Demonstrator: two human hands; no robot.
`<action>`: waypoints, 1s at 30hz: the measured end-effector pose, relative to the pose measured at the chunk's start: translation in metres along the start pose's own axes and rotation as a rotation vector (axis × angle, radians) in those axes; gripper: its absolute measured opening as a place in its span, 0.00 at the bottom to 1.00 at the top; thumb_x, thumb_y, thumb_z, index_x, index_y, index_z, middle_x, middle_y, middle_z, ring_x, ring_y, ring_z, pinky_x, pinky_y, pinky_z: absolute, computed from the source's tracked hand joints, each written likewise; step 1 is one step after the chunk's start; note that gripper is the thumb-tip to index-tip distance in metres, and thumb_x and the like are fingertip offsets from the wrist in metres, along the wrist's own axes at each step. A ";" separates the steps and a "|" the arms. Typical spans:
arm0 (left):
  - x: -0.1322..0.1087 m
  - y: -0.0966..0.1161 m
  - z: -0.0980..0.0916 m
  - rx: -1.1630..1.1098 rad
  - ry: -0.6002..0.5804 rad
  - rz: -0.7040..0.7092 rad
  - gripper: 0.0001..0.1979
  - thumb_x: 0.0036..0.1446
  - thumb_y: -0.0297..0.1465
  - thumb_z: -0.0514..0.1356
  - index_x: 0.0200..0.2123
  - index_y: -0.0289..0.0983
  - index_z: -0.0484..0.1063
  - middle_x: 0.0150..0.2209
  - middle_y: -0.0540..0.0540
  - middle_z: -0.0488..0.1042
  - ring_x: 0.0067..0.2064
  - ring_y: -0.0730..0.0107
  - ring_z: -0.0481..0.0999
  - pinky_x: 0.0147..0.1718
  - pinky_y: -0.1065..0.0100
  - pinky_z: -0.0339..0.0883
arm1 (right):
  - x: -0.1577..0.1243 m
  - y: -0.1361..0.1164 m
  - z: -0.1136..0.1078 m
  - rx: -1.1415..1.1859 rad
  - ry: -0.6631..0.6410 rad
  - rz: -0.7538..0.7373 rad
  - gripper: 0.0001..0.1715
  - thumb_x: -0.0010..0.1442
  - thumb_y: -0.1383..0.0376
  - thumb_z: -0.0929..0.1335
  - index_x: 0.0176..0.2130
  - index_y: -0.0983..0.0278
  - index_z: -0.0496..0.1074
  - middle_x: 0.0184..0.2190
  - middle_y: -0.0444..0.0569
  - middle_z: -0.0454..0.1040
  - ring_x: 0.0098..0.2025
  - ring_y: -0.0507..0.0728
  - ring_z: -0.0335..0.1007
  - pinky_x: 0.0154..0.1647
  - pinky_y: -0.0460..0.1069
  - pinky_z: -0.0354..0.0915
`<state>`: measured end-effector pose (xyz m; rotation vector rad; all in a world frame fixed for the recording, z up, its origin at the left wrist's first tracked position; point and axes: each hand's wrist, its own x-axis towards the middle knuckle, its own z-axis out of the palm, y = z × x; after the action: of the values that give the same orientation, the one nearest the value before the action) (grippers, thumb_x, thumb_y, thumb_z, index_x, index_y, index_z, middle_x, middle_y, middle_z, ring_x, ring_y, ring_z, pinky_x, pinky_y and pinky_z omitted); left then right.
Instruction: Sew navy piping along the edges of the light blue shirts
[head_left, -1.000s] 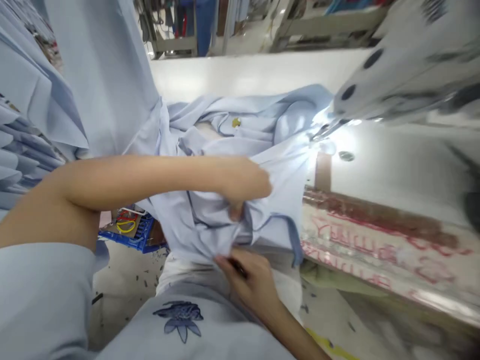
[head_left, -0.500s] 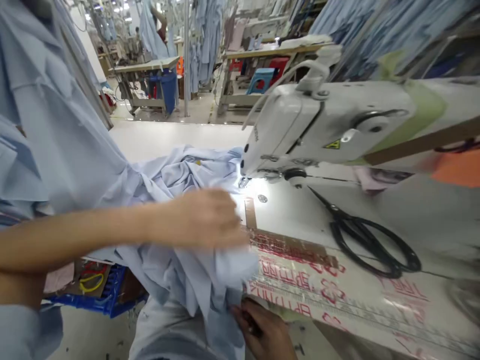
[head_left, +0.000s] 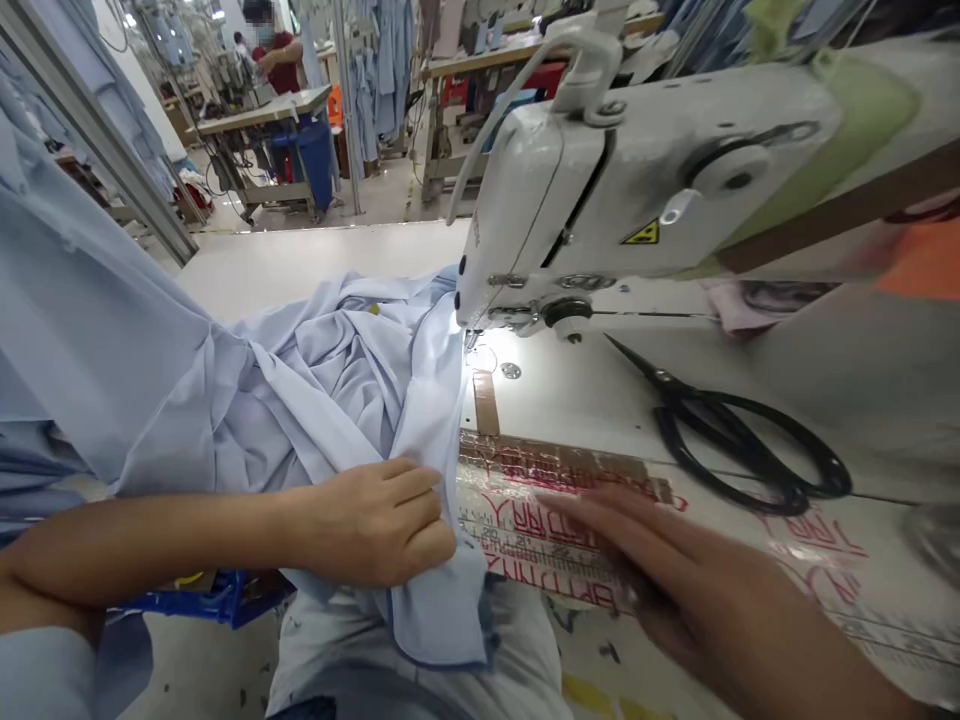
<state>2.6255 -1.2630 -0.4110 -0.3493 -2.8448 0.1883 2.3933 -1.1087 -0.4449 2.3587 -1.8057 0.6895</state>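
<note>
Right hand (head_left: 720, 600) has moved up onto the table (head_left: 315, 255), fingers spread, holding nothing; left hand (head_left: 375, 525) rests fingers-together on the shirt (head_left: 315, 400); below, a blue crate (head_left: 214, 600) holds a yellow item (head_left: 187, 578).

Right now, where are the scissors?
In the head view, the black-handled scissors lie on the white table on the right side, below the sewing machine and just beyond the right hand.

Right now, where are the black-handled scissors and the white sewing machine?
Black-handled scissors (head_left: 667, 385): head view, on the pivot.
White sewing machine (head_left: 675, 150): head view, on the arm's casing.
</note>
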 end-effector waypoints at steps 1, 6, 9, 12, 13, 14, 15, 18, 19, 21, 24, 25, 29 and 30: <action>0.000 0.000 0.000 0.003 -0.003 0.001 0.08 0.59 0.23 0.52 0.27 0.35 0.62 0.33 0.43 0.73 0.37 0.68 0.72 0.42 0.62 0.69 | 0.016 0.009 0.002 -0.045 0.009 -0.062 0.35 0.43 0.78 0.57 0.51 0.61 0.64 0.44 0.52 0.73 0.41 0.57 0.72 0.33 0.49 0.72; 0.000 0.003 0.007 -0.012 -0.020 -0.052 0.08 0.60 0.24 0.51 0.28 0.34 0.63 0.36 0.41 0.74 0.39 0.67 0.73 0.43 0.62 0.70 | 0.077 0.044 0.030 -0.023 0.062 -0.293 0.31 0.50 0.81 0.57 0.53 0.68 0.62 0.49 0.56 0.69 0.51 0.60 0.64 0.48 0.58 0.66; 0.001 0.004 0.009 -0.055 -0.023 -0.122 0.07 0.60 0.23 0.50 0.30 0.33 0.65 0.39 0.40 0.74 0.42 0.66 0.73 0.43 0.63 0.70 | 0.090 0.053 0.042 -0.042 0.027 -0.384 0.31 0.51 0.82 0.56 0.53 0.70 0.63 0.52 0.57 0.68 0.56 0.61 0.59 0.53 0.60 0.62; 0.002 0.004 0.008 -0.078 -0.020 -0.147 0.07 0.61 0.24 0.50 0.32 0.32 0.66 0.40 0.39 0.74 0.43 0.65 0.73 0.44 0.64 0.70 | 0.093 0.057 0.043 -0.040 -0.001 -0.419 0.31 0.51 0.83 0.56 0.52 0.69 0.64 0.51 0.57 0.68 0.56 0.61 0.59 0.53 0.60 0.63; 0.002 0.004 0.007 -0.083 -0.011 -0.135 0.07 0.61 0.24 0.51 0.32 0.33 0.67 0.40 0.39 0.74 0.43 0.65 0.73 0.44 0.64 0.70 | 0.093 0.058 0.042 -0.029 -0.002 -0.423 0.30 0.51 0.82 0.56 0.52 0.69 0.64 0.51 0.57 0.68 0.56 0.61 0.59 0.53 0.60 0.63; 0.001 0.003 0.006 -0.086 0.003 -0.117 0.08 0.61 0.25 0.51 0.32 0.33 0.68 0.39 0.39 0.74 0.43 0.65 0.73 0.44 0.64 0.70 | 0.092 0.058 0.041 -0.017 -0.001 -0.427 0.30 0.51 0.82 0.56 0.52 0.69 0.64 0.51 0.57 0.68 0.56 0.61 0.59 0.53 0.61 0.63; 0.000 0.003 0.006 -0.088 0.019 -0.098 0.08 0.60 0.25 0.51 0.32 0.33 0.68 0.39 0.40 0.75 0.43 0.66 0.74 0.44 0.64 0.71 | 0.092 0.058 0.041 -0.002 0.002 -0.433 0.30 0.52 0.82 0.56 0.52 0.68 0.64 0.51 0.56 0.68 0.56 0.62 0.59 0.53 0.61 0.63; -0.002 0.004 0.004 -0.097 0.062 -0.028 0.07 0.59 0.26 0.53 0.31 0.33 0.70 0.37 0.40 0.76 0.41 0.64 0.75 0.44 0.64 0.71 | 0.089 0.058 0.043 0.039 0.011 -0.434 0.29 0.53 0.82 0.56 0.51 0.68 0.65 0.51 0.55 0.67 0.56 0.62 0.58 0.54 0.61 0.61; -0.003 0.004 0.004 -0.101 0.081 -0.006 0.07 0.58 0.26 0.53 0.31 0.32 0.71 0.37 0.40 0.77 0.41 0.63 0.76 0.44 0.64 0.72 | 0.089 0.058 0.043 0.042 0.012 -0.426 0.29 0.53 0.82 0.56 0.51 0.68 0.65 0.51 0.55 0.67 0.57 0.62 0.58 0.55 0.61 0.61; -0.004 0.006 0.006 -0.111 0.114 0.029 0.06 0.57 0.26 0.55 0.30 0.31 0.70 0.36 0.39 0.77 0.40 0.61 0.77 0.44 0.63 0.72 | 0.088 0.058 0.044 0.039 0.017 -0.417 0.28 0.53 0.83 0.57 0.51 0.68 0.65 0.51 0.55 0.67 0.56 0.62 0.57 0.55 0.61 0.60; -0.004 0.007 0.008 -0.100 0.134 0.037 0.05 0.57 0.27 0.55 0.28 0.33 0.67 0.38 0.39 0.77 0.43 0.61 0.77 0.47 0.62 0.71 | 0.088 0.059 0.044 0.031 0.033 -0.422 0.27 0.54 0.83 0.57 0.50 0.69 0.65 0.50 0.56 0.68 0.55 0.62 0.58 0.53 0.60 0.61; -0.004 0.007 0.009 -0.090 0.125 0.037 0.05 0.57 0.27 0.56 0.28 0.34 0.66 0.39 0.39 0.77 0.44 0.61 0.76 0.48 0.62 0.71 | 0.088 0.059 0.044 0.028 0.038 -0.423 0.27 0.54 0.83 0.57 0.50 0.69 0.65 0.50 0.55 0.68 0.55 0.62 0.58 0.53 0.60 0.62; -0.005 0.005 0.008 -0.074 0.089 0.035 0.04 0.56 0.26 0.56 0.28 0.35 0.65 0.41 0.38 0.76 0.46 0.61 0.75 0.51 0.61 0.69 | 0.089 0.059 0.044 0.005 0.040 -0.425 0.25 0.55 0.82 0.57 0.50 0.69 0.66 0.50 0.55 0.68 0.55 0.62 0.59 0.52 0.59 0.62; -0.006 0.005 0.008 -0.083 0.086 0.034 0.04 0.55 0.26 0.57 0.29 0.34 0.65 0.42 0.37 0.76 0.47 0.60 0.75 0.51 0.60 0.68 | 0.089 0.058 0.044 0.000 0.044 -0.426 0.25 0.55 0.81 0.57 0.50 0.69 0.66 0.50 0.55 0.68 0.54 0.63 0.59 0.52 0.59 0.62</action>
<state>2.6303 -1.2608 -0.4209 -0.4127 -2.7688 0.0601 2.3695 -1.2203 -0.4601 2.5787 -1.2187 0.6712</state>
